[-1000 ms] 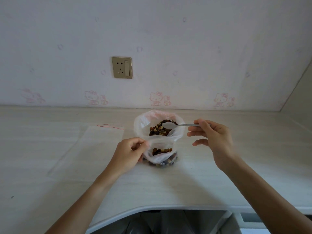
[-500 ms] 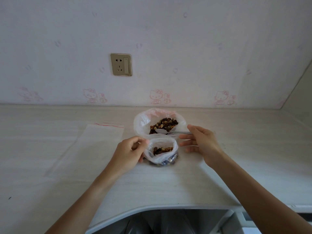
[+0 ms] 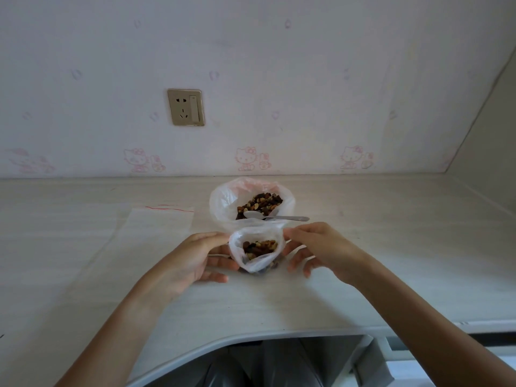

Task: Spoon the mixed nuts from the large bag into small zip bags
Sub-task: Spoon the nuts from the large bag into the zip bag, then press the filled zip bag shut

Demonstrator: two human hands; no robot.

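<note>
Head view, from largest to smallest: a pale worktop (image 3: 363, 261) runs along a wall with a socket (image 3: 185, 107). On it, well left of the action, lies an empty flat zip bag (image 3: 156, 227) with a red seal line. Further back stands the large bag (image 3: 223, 202), its thin film rolled open around the mixed nuts (image 3: 261, 203); a metal spoon (image 3: 275, 217) rests across its near rim, bowl inside, handle pointing right, with no hand on it.

Just in front, touching the large bag, stands the small zip bag (image 3: 237, 247), partly filled. The left hand (image 3: 195, 261) pinches its left rim with thumb and forefinger, and the right hand (image 3: 321, 247) pinches its right rim, the other fingers loosely spread.

The small bag looks light, soft and slippery; the film would crumple or sag if let go, and the loose nuts would shift and spill through the open mouth. Best held at the stiffer seal strip near the mouth, both sides drawn level, rather than by the floppy walls.
</note>
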